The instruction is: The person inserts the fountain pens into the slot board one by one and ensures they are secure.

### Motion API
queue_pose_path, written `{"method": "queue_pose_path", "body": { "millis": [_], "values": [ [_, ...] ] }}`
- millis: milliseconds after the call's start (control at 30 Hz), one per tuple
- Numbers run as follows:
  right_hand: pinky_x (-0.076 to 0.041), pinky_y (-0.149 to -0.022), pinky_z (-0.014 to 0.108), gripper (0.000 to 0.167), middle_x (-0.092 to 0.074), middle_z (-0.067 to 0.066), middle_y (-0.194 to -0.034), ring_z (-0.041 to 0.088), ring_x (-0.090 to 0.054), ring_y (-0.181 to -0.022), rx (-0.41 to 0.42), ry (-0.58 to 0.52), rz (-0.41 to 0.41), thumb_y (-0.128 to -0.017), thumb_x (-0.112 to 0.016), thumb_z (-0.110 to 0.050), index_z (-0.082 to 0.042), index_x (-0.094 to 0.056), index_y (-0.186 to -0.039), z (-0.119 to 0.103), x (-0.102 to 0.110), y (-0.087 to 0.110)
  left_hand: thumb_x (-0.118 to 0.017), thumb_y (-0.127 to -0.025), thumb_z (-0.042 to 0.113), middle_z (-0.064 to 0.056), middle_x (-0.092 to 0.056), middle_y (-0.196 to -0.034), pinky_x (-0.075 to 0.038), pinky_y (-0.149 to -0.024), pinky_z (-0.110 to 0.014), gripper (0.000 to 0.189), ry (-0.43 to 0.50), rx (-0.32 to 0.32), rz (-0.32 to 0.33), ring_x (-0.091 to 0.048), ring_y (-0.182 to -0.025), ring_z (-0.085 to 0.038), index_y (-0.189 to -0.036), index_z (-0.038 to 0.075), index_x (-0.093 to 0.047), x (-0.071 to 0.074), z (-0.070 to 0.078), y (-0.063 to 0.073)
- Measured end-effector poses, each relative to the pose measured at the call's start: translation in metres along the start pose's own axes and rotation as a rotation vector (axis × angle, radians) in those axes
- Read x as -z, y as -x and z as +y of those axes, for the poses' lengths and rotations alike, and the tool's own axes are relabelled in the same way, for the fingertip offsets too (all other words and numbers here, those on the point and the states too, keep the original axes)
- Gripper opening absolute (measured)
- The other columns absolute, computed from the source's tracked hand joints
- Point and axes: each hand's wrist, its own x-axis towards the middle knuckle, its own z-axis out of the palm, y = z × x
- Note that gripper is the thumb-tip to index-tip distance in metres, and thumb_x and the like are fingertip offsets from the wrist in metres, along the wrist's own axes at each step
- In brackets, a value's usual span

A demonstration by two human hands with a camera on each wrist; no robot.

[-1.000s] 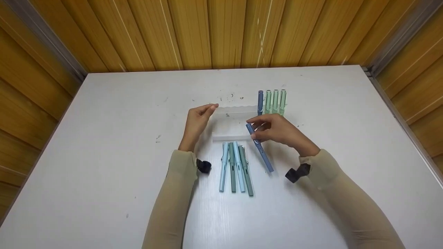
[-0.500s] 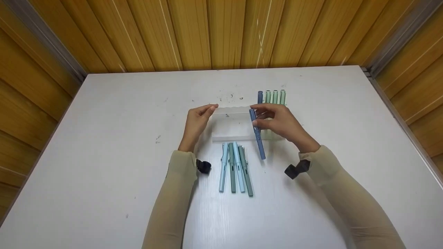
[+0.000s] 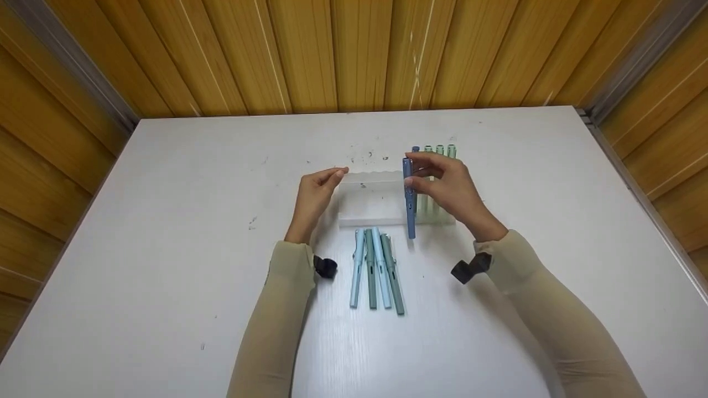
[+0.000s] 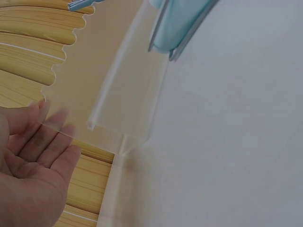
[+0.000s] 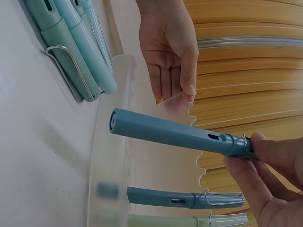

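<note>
From here I see two blue capped pens [image 3: 410, 221], mint pens [image 3: 452, 150], light-blue pens [image 3: 358, 271], grey-green pens [image 3: 371, 284], beige sleeves [image 3: 274, 326], a white tabletop [image 3: 166, 249], yellow-brown wood-grained panelling [image 3: 359, 55].

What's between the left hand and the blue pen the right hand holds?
Just a pen-free stretch of the clear holder: the head view shows it between the left hand and the held blue pen.
</note>
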Motion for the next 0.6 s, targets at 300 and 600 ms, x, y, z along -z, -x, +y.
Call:
{"method": "queue_pose_path", "body": {
  "millis": [300, 600],
  "values": [
    [-0.053, -0.085, 0.019, 0.046, -0.062, 0.008, -0.117, 0.018, -0.063, -0.106, 0.073, -0.022, 0.092, -0.087, -0.071, -0.009, -0.010, -0.058, -0.131, -0.0003, -0.0027, -0.0020, -0.061, -0.095, 0.024, -0.008, -0.069, -0.120, -0.044, -0.105, -0.037, 0.026, 0.006, -0.001, 0.003, -0.058, -0.122, -0.020, -0.112, 0.006, -0.071, -0.0005, -0.0010, -0.0007],
    [-0.053, -0.085, 0.018, 0.045, -0.064, 0.008, -0.113, 0.014, -0.062, -0.099, 0.119, -0.072, 0.161, -0.085, -0.072, -0.005, -0.009, -0.060, -0.128, 0.0016, -0.0078, -0.0072, -0.061, -0.096, 0.024, -0.008, -0.068, -0.121, -0.043, -0.105, -0.038, 0.025, 0.005, 0.025, 0.010, -0.057, -0.123, -0.020, -0.112, 0.007, -0.071, -0.0015, -0.0003, -0.0003]
  ]
}}
